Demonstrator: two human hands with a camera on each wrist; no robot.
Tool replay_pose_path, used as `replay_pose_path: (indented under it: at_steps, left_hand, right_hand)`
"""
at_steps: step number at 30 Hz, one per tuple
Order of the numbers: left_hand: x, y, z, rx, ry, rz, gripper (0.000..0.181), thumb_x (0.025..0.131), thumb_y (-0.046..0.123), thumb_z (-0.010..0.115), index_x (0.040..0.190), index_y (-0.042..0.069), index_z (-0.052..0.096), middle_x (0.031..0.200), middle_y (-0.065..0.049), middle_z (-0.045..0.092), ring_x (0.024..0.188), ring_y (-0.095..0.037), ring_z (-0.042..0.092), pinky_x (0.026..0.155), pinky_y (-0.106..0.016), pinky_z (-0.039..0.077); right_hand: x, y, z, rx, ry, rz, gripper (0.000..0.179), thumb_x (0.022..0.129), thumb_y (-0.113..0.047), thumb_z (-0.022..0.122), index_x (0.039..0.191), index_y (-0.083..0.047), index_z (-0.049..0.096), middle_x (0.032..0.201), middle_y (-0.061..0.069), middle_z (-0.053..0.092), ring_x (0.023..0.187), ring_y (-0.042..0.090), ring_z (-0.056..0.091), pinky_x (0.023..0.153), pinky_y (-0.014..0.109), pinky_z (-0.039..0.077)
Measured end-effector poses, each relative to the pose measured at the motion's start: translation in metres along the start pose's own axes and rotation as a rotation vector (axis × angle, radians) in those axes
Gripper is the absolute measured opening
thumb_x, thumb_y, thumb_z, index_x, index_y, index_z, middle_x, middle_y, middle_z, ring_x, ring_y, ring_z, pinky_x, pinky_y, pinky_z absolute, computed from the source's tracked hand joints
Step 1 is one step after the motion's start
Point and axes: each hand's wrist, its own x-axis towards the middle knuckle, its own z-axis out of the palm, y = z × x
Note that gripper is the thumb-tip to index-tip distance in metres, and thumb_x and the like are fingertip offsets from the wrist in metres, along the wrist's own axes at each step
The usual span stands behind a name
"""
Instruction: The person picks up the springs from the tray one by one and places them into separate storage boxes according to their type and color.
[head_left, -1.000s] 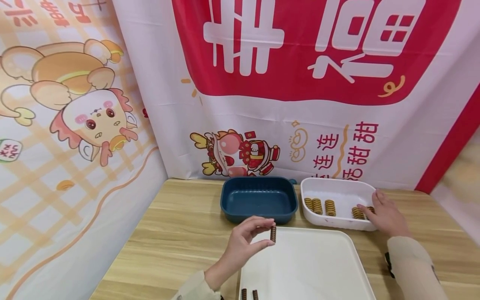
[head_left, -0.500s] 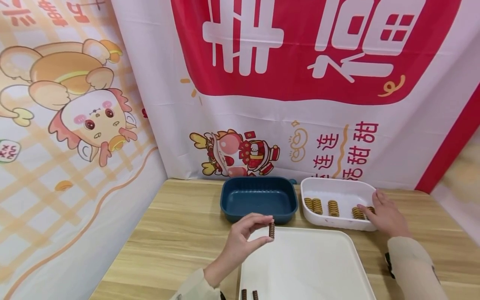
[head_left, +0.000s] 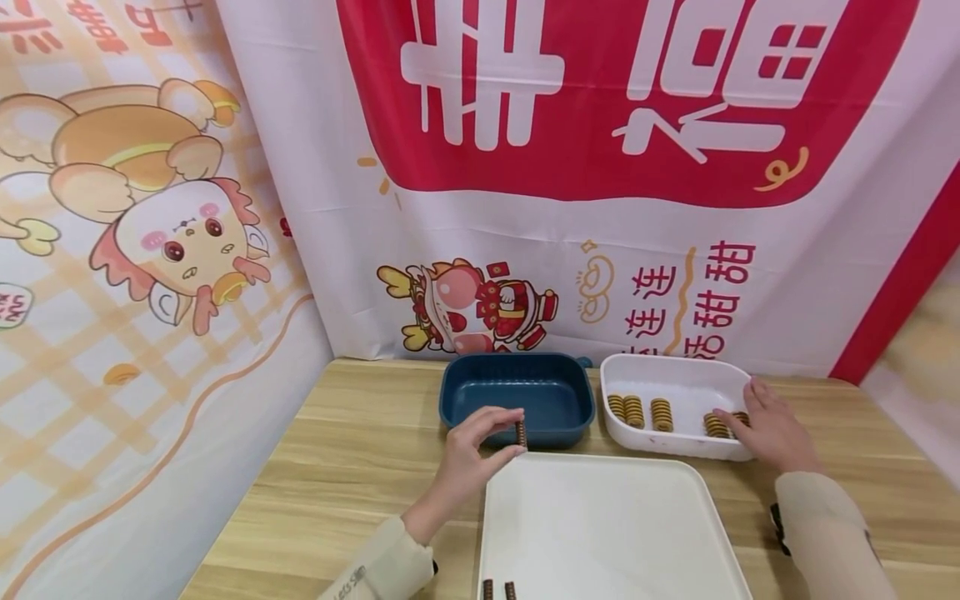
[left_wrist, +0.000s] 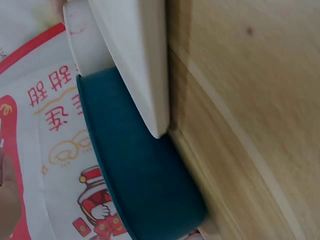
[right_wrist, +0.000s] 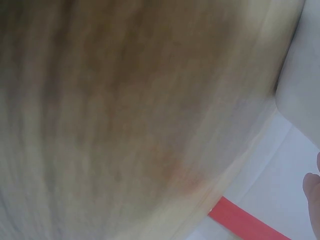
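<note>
In the head view my left hand [head_left: 459, 467] pinches a small dark brown ridged bar [head_left: 521, 434], biscuit-like, upright between thumb and fingertips. It is raised at the front of the dark blue container [head_left: 457, 427], near the back left corner of the cream tray [head_left: 600, 533]. Two similar dark ridged bars [head_left: 511, 590] lie at the tray's front left. My right hand [head_left: 780, 433] rests on the right side of the white container [head_left: 637, 439], thumb extended over its inside. Several ridged yellow-brown biscuits [head_left: 661, 414] lean along that container's front wall; the hand hides part of the rightmost ones.
Everything stands on a wood-grain table [head_left: 300, 500]. Behind it hangs a white and red printed cloth [head_left: 570, 225], and a checked cartoon cloth [head_left: 180, 400] covers the left side. The two containers stand side by side at the table's back.
My left hand has moved left and back with the pinched ridged bar, from over the tray to the front of the blue container. My right hand stays on the white container.
</note>
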Motion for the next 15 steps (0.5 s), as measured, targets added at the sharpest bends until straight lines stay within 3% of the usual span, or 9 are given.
replay_pose_path:
  at_steps: [3, 7, 9, 12, 15]
  left_hand:
    - [0.0, -0.019, -0.003, 0.041, 0.023, -0.044, 0.039, 0.075, -0.01, 0.074, 0.112, -0.006, 0.065, 0.109, -0.02, 0.064, 0.099, -0.033, 0.064, 0.086, -0.043, 0.05]
    - [0.002, -0.045, -0.005, 0.079, 0.048, -0.15, 0.042, 0.076, -0.003, 0.075, 0.117, 0.004, 0.066, 0.113, -0.01, 0.065, 0.103, -0.025, 0.063, 0.089, -0.041, 0.049]
    - [0.004, -0.051, -0.006, 0.09, 0.047, -0.192, 0.042, 0.077, 0.0, 0.075, 0.117, 0.008, 0.066, 0.115, -0.005, 0.064, 0.104, -0.02, 0.063, 0.09, -0.041, 0.049]
    - [0.007, -0.057, -0.008, 0.117, 0.032, -0.201, 0.04, 0.078, 0.004, 0.076, 0.116, 0.01, 0.067, 0.114, -0.002, 0.064, 0.104, -0.018, 0.062, 0.091, -0.04, 0.049]
    - [0.011, -0.064, -0.01, 0.162, 0.01, -0.166, 0.04, 0.077, 0.002, 0.077, 0.116, 0.006, 0.067, 0.113, -0.006, 0.065, 0.102, -0.02, 0.064, 0.088, -0.039, 0.05]
  right_hand:
    - [-0.001, 0.0, -0.001, -0.002, 0.007, -0.013, 0.089, 0.098, -0.053, 0.039, 0.137, 0.023, 0.016, 0.145, 0.041, 0.011, 0.136, 0.053, 0.008, 0.106, 0.064, 0.012]
    - [-0.001, 0.001, -0.002, -0.009, 0.008, -0.022, 0.088, 0.098, -0.052, 0.039, 0.137, 0.024, 0.017, 0.144, 0.042, 0.012, 0.135, 0.054, 0.01, 0.106, 0.063, 0.013]
    - [-0.001, 0.0, -0.002, -0.012, 0.011, -0.023, 0.088, 0.098, -0.051, 0.04, 0.136, 0.025, 0.018, 0.144, 0.043, 0.014, 0.135, 0.054, 0.012, 0.106, 0.063, 0.014]
    - [-0.001, -0.001, -0.002, -0.013, 0.015, -0.023, 0.087, 0.098, -0.05, 0.041, 0.136, 0.025, 0.019, 0.144, 0.042, 0.015, 0.135, 0.054, 0.013, 0.106, 0.063, 0.015]
    - [-0.001, -0.001, -0.002, -0.011, 0.018, -0.024, 0.086, 0.098, -0.049, 0.042, 0.136, 0.025, 0.02, 0.144, 0.042, 0.015, 0.135, 0.053, 0.012, 0.106, 0.063, 0.015]
